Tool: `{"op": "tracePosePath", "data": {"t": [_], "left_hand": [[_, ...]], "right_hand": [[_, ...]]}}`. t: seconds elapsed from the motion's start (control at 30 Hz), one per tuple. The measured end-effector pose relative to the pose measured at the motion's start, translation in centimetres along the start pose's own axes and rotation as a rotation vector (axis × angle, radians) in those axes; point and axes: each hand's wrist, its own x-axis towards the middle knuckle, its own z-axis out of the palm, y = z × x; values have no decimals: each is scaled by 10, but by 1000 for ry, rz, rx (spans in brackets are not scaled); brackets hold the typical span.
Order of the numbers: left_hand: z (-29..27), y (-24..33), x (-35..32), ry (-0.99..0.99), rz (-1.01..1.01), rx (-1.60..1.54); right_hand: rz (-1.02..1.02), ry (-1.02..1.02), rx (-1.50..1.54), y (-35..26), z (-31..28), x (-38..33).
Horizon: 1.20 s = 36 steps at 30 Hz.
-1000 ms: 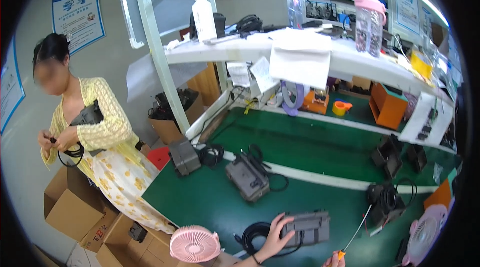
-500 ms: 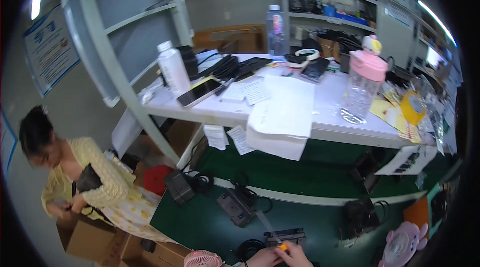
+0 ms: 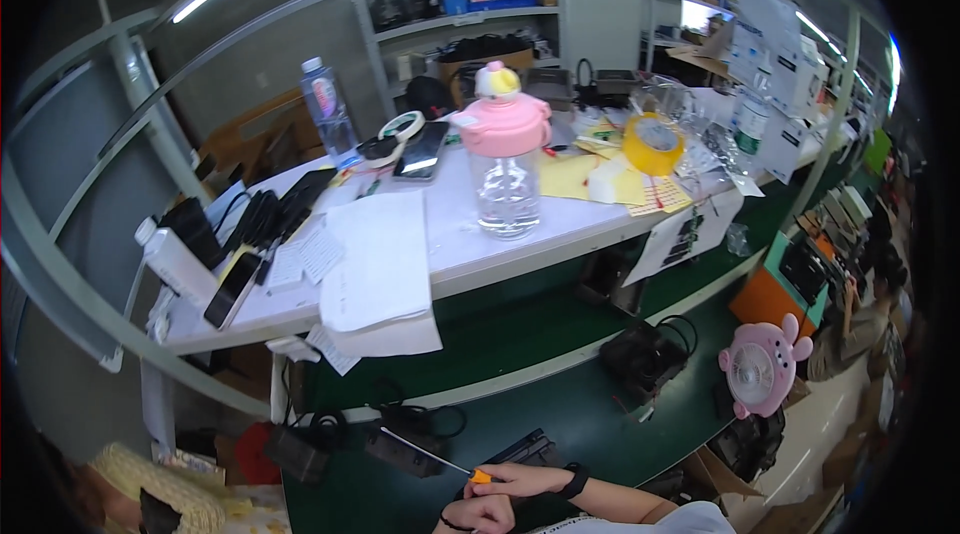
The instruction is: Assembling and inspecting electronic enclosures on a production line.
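My right hand [image 3: 527, 480] comes in from the lower right with a dark band at its wrist. It is closed round the orange handle of a screwdriver [image 3: 430, 450], whose long thin metal shaft points up and to the left. My left hand [image 3: 482, 513] is curled just below the handle, fingers bent in; what they hold, if anything, is hidden. Partly behind my right hand lies a black device [image 3: 530, 450] on the green work surface [image 3: 590, 431]. Left of it, beyond the shaft's tip, sits a black boxy unit [image 3: 403, 452] with a coiled cable.
Another black box [image 3: 298, 452] stands at the left, and a black device with wires [image 3: 643, 356] lies farther right. A pink fan [image 3: 757, 374] stands at the right edge. A raised white shelf [image 3: 455, 269] holds a pink-lidded bottle [image 3: 505, 164], papers, phones and yellow tape.
My view has swung to the right, so the shelf and devices appear farther left. My right forearm now shows, and the screwdriver still points up-left from my hands.
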Motion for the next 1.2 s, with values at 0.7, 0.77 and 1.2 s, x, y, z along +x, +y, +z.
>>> {"op": "tracePosePath", "data": {"t": [0.7, 0.77, 1.2], "left_hand": [[-30, 20, -10, -20, -138, -124], [-40, 20, -11, -96, -156, -137], [-30, 110, -72, 343, -363, 330]], "right_hand": [[89, 302, 439, 21, 11, 6], [139, 182, 381, 21, 7, 4], [123, 74, 590, 6, 0, -1]]}}
